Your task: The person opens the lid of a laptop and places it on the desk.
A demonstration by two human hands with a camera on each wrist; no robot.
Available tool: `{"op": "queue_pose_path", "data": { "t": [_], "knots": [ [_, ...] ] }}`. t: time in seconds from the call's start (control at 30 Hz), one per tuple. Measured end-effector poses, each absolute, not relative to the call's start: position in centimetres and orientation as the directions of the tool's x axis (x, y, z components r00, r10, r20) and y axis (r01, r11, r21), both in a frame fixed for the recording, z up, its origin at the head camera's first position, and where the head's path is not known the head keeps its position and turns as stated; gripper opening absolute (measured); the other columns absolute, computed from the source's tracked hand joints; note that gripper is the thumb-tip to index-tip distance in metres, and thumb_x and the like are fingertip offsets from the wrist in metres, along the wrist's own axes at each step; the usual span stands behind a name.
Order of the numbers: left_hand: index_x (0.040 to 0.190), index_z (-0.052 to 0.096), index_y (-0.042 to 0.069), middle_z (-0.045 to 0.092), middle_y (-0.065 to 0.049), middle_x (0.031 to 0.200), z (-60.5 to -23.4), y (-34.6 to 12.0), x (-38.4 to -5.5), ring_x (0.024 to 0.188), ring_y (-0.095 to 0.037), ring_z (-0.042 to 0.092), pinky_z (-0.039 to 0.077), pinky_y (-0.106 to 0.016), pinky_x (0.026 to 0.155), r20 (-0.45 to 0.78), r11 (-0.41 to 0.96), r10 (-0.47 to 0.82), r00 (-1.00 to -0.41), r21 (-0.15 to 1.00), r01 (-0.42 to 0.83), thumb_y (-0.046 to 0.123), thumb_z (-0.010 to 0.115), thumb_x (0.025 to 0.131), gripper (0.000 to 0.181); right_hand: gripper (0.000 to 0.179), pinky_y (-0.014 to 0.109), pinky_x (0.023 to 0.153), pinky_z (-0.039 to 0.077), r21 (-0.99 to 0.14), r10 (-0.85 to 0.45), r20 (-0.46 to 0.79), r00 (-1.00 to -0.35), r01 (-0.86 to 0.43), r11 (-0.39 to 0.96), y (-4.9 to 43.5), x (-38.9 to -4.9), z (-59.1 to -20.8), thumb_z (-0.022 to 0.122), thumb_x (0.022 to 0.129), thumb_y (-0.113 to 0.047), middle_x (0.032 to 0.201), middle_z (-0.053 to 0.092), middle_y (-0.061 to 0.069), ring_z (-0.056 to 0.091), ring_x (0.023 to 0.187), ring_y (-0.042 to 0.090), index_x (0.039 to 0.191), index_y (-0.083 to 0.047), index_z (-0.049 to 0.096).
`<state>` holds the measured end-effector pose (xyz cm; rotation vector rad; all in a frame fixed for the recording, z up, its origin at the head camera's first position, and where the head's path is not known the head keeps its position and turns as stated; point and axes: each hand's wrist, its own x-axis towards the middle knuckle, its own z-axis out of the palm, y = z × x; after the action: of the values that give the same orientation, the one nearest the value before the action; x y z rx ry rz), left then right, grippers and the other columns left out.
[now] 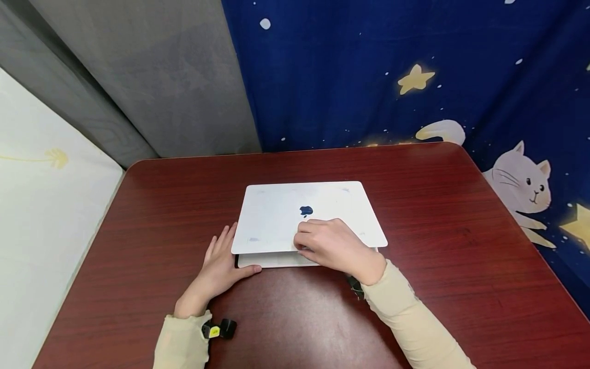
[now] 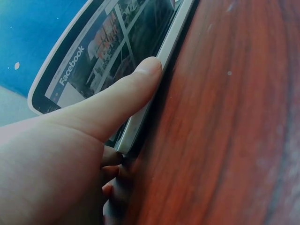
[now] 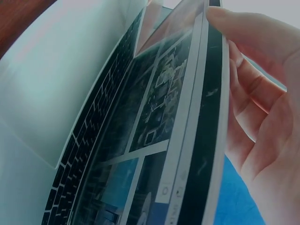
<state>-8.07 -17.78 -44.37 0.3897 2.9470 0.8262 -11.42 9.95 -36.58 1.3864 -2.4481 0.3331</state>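
Silver laptop (image 1: pixel 281 225): lid edge (image 3: pixel 216 117) pinched by right hand (image 1: pixel 334 246), Apple logo (image 1: pixel 306 210) just beyond; base corner (image 2: pixel 125 143) between spread thumb and fingers of left hand (image 1: pixel 218 269). Screen (image 2: pixel 124 47) reads "Facebook".

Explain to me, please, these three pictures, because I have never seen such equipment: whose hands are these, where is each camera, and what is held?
There is no machine here, only a person's two bare hands. The wide picture comes from a camera worn on the head, looking forward and down. The other two come from cameras on the wrists, each showing one hand closely. On the reddish-brown table lies a white laptop, its lid partly open. The right hand holds the lid's near edge, with the thumb on the screen side and fingers behind. The left hand rests at the laptop's near left corner. Inside, the screen shows images, and the keyboard is visible.
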Motion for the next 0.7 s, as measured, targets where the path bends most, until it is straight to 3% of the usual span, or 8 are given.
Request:
{"op": "queue_pose_path", "data": {
  "t": [0.7],
  "knots": [
    [0.144, 0.011, 0.023, 0.011, -0.007, 0.148, -44.31, -17.79, -7.95, 0.134, -0.029, 0.004, 0.002, -0.05, 0.103, 0.037, 0.838, 0.262, -0.964, 0.487, 0.246, 0.064, 0.061, 0.068, 0.1, 0.01, 0.021, 0.047, 0.041, -0.021, -0.734, 0.513, -0.445, -0.862, 0.507, 9.96, -11.45, -35.59, 0.06, 0.083, -0.018, 0.072, 0.048, -0.013, 0.047, 0.067, 0.002, 0.074, -0.023, 0.059]
  ]
}}
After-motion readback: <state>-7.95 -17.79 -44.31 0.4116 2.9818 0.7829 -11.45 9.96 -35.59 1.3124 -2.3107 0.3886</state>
